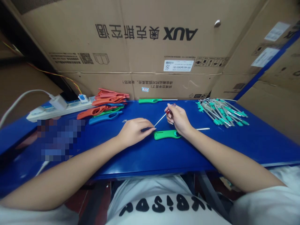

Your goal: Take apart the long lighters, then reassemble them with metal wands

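Observation:
My right hand [178, 118] pinches the red end of a thin metal rod [160, 119] that slants down to the left. My left hand [134, 130] is curled on the blue table [150, 153], its fingertips closed around the rod's lower tip and a small dark piece there. A green plastic handle [166, 134] lies on the table just below the rod, partly under my right wrist. A short metal rod [202, 128] sticks out to the right of that wrist.
A pile of red, green and blue plastic handles [106, 104] lies at the back left. A heap of metal rods with teal ends [221, 112] sits at the back right. Another green-handled tool [154, 100] lies by the cardboard box [145, 47]. A power strip [58, 107] lies at left.

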Motion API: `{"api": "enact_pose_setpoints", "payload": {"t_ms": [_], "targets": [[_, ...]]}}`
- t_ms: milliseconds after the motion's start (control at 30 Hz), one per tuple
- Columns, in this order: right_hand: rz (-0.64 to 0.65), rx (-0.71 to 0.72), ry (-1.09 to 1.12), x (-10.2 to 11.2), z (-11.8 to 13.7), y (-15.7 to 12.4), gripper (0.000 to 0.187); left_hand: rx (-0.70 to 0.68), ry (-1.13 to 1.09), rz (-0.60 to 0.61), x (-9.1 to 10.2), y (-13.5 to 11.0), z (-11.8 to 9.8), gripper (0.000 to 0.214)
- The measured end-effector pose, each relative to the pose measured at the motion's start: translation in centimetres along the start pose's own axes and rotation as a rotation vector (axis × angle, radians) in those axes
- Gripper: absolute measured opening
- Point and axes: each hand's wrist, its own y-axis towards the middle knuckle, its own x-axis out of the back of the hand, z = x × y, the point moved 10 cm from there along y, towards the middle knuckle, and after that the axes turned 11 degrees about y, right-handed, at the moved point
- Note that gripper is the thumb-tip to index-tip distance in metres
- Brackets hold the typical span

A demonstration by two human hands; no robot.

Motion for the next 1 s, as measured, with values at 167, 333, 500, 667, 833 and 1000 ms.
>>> {"api": "enact_pose_setpoints", "payload": {"t_ms": [167, 333, 500, 667, 833, 1000], "targets": [[0.002, 0.015, 0.009, 0.1, 0.3, 0.1, 0.040, 0.028, -0.058, -0.009, 0.0, 0.0, 0.2, 0.018], [0.012, 0.023, -0.006, -0.1, 0.4, 0.1, 0.041, 0.109, -0.124, -0.017, 0.0, 0.0, 0.7, 0.018], [0.009, 0.031, -0.012, -0.1, 0.5, 0.0, 0.042, 0.200, -0.196, -0.013, -0.6, -0.1, 1.3, 0.017], [0.006, 0.041, -0.016, 0.0, 0.7, 0.1, 0.041, 0.287, -0.256, -0.021, -0.9, -0.3, 1.9, 0.016], [0.008, 0.042, -0.008, 0.0, 0.7, 0.1, 0.041, 0.330, -0.281, -0.014, -1.1, -0.5, 2.3, 0.015], [0.010, 0.055, -0.003, -0.1, 0.9, 0.1, 0.041, 0.345, -0.292, 0.001, -1.4, -0.5, 2.4, 0.016]]}}
